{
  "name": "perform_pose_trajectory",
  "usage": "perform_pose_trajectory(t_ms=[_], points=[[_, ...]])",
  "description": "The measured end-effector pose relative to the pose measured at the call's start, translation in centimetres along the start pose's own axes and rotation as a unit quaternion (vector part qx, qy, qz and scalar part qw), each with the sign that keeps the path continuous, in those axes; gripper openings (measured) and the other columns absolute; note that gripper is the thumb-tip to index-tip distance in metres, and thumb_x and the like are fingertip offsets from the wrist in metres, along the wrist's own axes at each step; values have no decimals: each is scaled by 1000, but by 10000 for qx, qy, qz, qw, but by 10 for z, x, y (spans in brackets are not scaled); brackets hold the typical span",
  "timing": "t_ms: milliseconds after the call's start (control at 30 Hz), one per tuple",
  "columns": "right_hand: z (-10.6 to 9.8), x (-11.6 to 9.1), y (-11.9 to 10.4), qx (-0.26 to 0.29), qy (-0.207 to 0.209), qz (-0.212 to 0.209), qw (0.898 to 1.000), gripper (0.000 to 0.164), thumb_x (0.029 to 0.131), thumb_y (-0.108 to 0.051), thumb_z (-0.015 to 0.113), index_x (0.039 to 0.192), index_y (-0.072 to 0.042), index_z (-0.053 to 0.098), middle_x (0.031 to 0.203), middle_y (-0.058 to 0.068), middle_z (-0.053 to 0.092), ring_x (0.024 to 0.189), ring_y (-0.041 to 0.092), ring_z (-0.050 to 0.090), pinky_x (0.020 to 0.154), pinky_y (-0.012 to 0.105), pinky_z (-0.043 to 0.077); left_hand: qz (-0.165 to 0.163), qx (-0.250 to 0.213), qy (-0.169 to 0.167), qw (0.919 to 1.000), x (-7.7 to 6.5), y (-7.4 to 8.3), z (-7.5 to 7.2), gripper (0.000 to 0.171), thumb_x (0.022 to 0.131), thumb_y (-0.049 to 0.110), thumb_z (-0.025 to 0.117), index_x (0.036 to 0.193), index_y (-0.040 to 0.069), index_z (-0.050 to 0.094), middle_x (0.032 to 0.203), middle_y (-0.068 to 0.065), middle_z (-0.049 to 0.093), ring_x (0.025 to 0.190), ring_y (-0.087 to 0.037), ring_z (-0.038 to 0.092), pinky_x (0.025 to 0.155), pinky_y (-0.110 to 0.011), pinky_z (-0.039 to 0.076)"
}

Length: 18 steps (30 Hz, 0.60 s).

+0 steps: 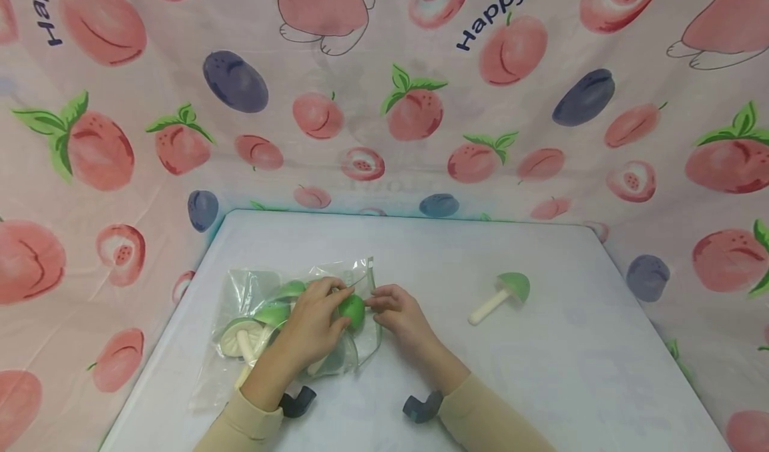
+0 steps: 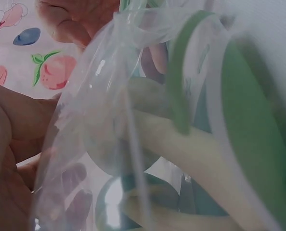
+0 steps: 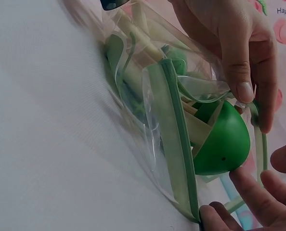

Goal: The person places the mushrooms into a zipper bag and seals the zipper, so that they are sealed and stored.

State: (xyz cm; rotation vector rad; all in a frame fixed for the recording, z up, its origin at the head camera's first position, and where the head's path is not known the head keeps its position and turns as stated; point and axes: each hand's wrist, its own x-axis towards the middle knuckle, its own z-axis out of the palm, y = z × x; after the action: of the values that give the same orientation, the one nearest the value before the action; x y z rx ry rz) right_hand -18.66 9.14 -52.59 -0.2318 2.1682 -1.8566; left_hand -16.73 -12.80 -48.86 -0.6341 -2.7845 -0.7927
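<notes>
A clear zip bag (image 1: 207, 378) with a green-edged mouth lies at the left of the table, several green-capped mushrooms with pale stems (image 1: 245, 345) inside it. My left hand (image 1: 312, 322) reaches across its top and pinches the bag by the mouth, thumb against fingers. Within that mouth sits a mushroom with a bright green cap (image 3: 225, 144), cap outward, its stem pointing into the bag. My right hand (image 1: 405, 315) is at the mouth's right side; a fingertip touches the cap's underside in the right wrist view, and the thumb stands apart from the fingers.
Another green-capped mushroom (image 1: 515, 286) lies on its side on the white table (image 1: 577, 372), to the right of both hands. Dark curved pieces (image 1: 422, 406) sit by each wrist. A fruit-patterned pink curtain (image 1: 360, 125) rises behind the table and along its sides.
</notes>
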Motion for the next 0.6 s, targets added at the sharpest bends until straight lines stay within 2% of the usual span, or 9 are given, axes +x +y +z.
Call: perform_pose_trajectory(t_ms=[200,400,600], points=[[-1,2,1,-64,-219,-10,9997,47,94,-1,54,141,2,56,138,21,72,143,40,59,122,63,42,46,66,20,10000,0,1,-1,55,88,16,90,139,9,72,135,-4,65,129,-28,59,110,-52,51],[-3,3,-1,-189,-639,-6,9978,52,95,-1,53,147,-2,53,143,19,70,149,41,54,124,65,38,22,53,24,10000,0,2,-2,54,88,15,90,138,10,72,134,-4,65,128,-28,59,110,-51,50],[-3,2,-4,-107,-956,-59,9953,57,93,3,52,150,2,49,143,23,69,153,45,48,127,70,31,48,68,64,9999,0,0,-1,54,87,14,90,138,10,73,134,-3,65,129,-27,59,111,-51,50]])
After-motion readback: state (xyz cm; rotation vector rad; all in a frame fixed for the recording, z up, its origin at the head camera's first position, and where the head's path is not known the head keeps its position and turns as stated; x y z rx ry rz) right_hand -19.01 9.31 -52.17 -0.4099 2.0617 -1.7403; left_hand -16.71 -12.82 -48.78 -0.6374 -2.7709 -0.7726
